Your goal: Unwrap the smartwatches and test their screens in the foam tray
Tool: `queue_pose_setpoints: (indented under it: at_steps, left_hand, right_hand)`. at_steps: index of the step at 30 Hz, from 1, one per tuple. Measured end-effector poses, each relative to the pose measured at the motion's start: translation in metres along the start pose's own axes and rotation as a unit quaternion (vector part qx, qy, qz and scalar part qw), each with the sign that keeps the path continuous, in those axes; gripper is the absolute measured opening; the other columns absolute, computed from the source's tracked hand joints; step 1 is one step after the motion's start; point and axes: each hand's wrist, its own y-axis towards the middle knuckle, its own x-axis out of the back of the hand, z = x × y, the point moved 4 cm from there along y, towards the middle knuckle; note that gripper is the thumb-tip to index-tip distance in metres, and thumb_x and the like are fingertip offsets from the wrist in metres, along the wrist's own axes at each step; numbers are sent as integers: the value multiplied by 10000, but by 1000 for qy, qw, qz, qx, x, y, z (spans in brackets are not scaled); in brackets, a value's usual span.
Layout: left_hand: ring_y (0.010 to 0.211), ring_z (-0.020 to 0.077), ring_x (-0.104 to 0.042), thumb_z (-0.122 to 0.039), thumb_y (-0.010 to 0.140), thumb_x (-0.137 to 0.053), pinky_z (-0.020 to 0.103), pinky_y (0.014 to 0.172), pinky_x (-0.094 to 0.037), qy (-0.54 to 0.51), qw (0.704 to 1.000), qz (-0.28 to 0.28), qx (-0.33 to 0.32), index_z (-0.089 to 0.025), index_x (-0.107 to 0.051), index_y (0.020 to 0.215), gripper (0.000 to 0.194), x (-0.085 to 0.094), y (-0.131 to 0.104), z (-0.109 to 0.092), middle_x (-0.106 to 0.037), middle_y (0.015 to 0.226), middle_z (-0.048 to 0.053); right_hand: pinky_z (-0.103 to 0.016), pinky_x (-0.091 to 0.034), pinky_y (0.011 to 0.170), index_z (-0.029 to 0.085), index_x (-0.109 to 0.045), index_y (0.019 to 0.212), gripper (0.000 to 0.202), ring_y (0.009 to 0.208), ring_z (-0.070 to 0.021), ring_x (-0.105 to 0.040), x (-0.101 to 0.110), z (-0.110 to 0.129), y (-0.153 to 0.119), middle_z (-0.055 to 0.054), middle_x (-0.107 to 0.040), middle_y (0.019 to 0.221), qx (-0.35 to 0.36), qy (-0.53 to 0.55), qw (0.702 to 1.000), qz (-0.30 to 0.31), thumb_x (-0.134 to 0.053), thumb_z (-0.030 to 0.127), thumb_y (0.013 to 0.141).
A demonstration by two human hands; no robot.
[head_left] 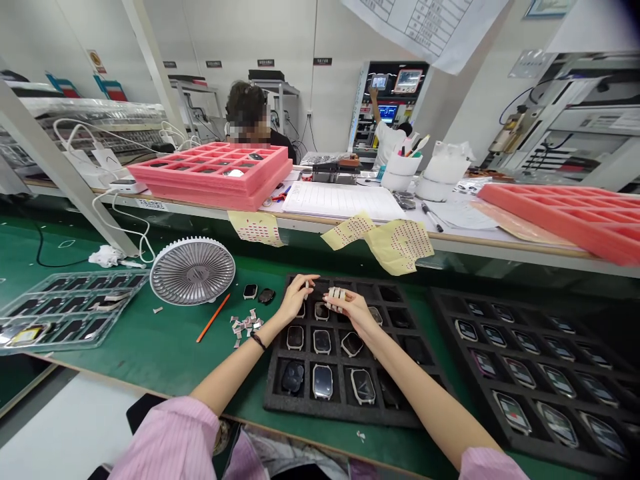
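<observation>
Both hands are over a black foam tray with square compartments holding watch faces without straps. My left hand is above the tray's far left part, its index finger stretched out to the right and the other fingers slightly bent. It appears to hold nothing. Close beside it, my right hand has its fingers curled together, with white coverings on the fingertips; whatever they pinch is hidden. Just below the hands lies a watch face, and nearer rows hold a silver-rimmed watch face and a dark round-cornered watch face.
A second black tray of watches lies right. Left are a fan, an orange stick, small tabs and a clear plastic tray. Pink foam trays stand on the shelf. Two people are beyond.
</observation>
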Motion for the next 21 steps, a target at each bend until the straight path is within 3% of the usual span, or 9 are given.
queue_pose_setpoints:
  at_steps: [7,14,21]
  left_hand:
    - [972,202,-552,-56,735,-449,347,939,-421,68,997,-22,-2,-201,-654,983,354,-2,29,23,-592,923,30]
    - [1001,209,-547,-47,737,-448,363,969,-400,116,993,-30,7,-192,-641,967,333,0,29,32,-608,949,44]
    - [1018,211,-531,-55,757,-443,373,980,-393,134,991,-10,3,-187,-632,1002,336,-2,27,34,-606,981,53]
  right_hand:
    - [-335,-563,676,146,-723,732,454,679,-210,-678,-9,2,20,-51,-723,723,17,9,1000,-1,-913,324,360]
    - [-314,-555,648,155,-711,689,461,632,-188,-661,-25,-4,32,-25,-703,687,21,16,1000,7,-920,272,295]
    - [-325,-559,652,157,-705,688,454,645,-201,-665,-22,-11,35,-37,-709,696,26,16,999,18,-916,315,317]
